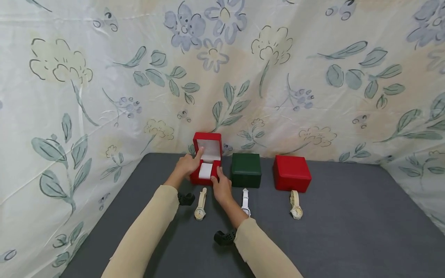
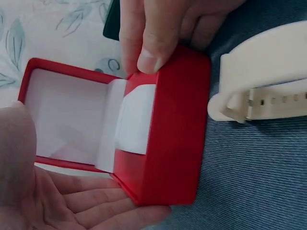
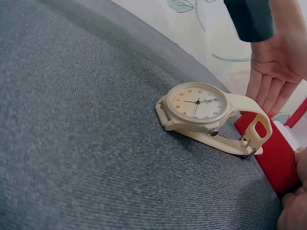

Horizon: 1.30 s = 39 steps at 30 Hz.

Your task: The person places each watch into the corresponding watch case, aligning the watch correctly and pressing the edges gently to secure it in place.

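A red watch box (image 1: 207, 136) stands with its lid raised at the back left of the table, showing a pale lining and a white cushion (image 1: 205, 170). My left hand (image 1: 187, 165) lies along its left side. In the left wrist view the straight fingers (image 2: 96, 203) touch the box wall, and the thumb is by the lid's edge. With thumb and fingers, my right hand (image 1: 222, 187) grips the right side of the box body. Just in front, between my wrists, lies a cream watch (image 1: 200, 208), its strap buckled and its dial facing up in the right wrist view.
Right of the red box stand a closed green box (image 1: 246, 170) and a closed red box (image 1: 292, 173). A white watch (image 1: 245, 199), partly behind my right wrist, and another cream watch (image 1: 296, 210) lie before them. A floral cloth (image 1: 222, 77) hangs behind the dark table.
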### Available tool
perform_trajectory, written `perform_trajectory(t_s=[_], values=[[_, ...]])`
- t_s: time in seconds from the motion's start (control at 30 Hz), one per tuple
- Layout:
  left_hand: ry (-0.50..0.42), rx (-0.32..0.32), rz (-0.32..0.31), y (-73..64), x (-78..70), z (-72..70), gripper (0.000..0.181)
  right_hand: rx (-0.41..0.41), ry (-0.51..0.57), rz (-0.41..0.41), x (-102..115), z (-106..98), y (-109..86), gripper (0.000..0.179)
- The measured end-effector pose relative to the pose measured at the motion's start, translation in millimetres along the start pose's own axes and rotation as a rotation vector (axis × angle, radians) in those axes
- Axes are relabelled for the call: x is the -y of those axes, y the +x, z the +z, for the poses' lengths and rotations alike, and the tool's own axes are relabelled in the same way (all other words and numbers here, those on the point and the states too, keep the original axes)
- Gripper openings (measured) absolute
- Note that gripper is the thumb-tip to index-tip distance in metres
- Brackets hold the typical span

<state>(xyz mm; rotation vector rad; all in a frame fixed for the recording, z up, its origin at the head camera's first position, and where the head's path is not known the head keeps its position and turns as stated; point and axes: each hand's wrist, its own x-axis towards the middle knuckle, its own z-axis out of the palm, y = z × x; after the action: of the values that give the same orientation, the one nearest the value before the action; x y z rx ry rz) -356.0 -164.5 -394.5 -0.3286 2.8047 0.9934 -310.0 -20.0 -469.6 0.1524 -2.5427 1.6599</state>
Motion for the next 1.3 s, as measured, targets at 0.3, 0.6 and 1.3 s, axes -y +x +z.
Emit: perform_trajectory(t_s=[0.3, 0.6, 1.3], values=[[0.139, -0.033, 0.158, -5.5, 21.1, 1.3, 0.056, -0.002, 0.022, 0.023, 2.0, -0.8, -0.5, 0.054], [0.163, 0.029, 0.410, -2.0, 17.9, -0.2, 0.061, 0.003, 0.022, 0.026, 0.5, -2.4, -1.3, 0.054], [0.419, 0.206, 0.393, 12.1, 0.3, -3.2, 0.073, 0.020, 0.028, 0.016, 0.4, -2.3, 1.4, 0.057]])
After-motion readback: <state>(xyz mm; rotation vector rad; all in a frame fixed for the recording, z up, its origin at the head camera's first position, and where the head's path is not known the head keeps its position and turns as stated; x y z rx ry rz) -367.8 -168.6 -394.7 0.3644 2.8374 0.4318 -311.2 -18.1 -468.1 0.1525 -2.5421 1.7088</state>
